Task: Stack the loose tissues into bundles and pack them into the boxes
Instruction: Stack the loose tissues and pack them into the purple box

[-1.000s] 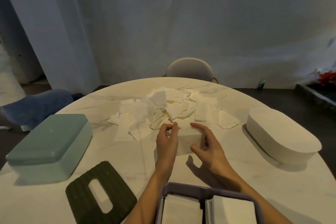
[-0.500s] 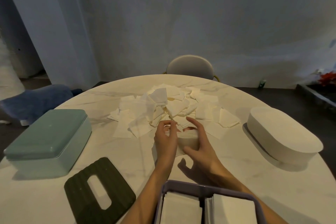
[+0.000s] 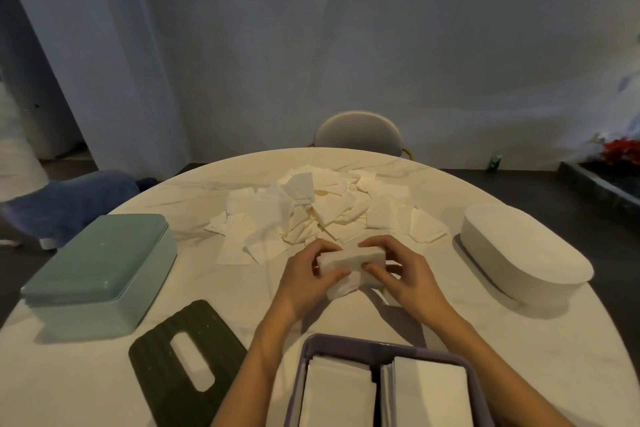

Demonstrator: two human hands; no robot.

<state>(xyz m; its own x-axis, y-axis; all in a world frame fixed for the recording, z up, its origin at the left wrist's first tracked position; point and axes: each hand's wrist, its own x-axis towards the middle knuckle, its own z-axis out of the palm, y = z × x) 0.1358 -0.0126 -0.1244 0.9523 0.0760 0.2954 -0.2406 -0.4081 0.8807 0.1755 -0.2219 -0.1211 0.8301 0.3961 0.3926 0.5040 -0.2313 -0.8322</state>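
At the bottom centre of the frame a purple box (image 3: 381,345) sits open at the table's near edge, with two stacks of folded tissues (image 3: 337,395) side by side in it, the right stack against the right wall. Left of it, at lower left, a dark green lid (image 3: 162,357) with an oblong slot lies flat on the round marble table (image 3: 86,385).

Just beyond the box, both forearms reach to the middle of the frame. The left hand (image 3: 304,279) and the right hand (image 3: 407,276) hold a white tissue bundle (image 3: 349,262) between them: each hand's fingers curl over the bundle's far edge and each thumb presses on its near side. The bundle's lower sheets hang down unevenly toward the tabletop.

At mid-left stands a closed teal box (image 3: 100,270), and at mid-right a closed white oval box (image 3: 523,253). Beyond the hands, in the middle of the table, lies a scattered pile of loose tissues (image 3: 311,208). Past the table's far edge, a grey chair back (image 3: 358,130) stands before the wall.
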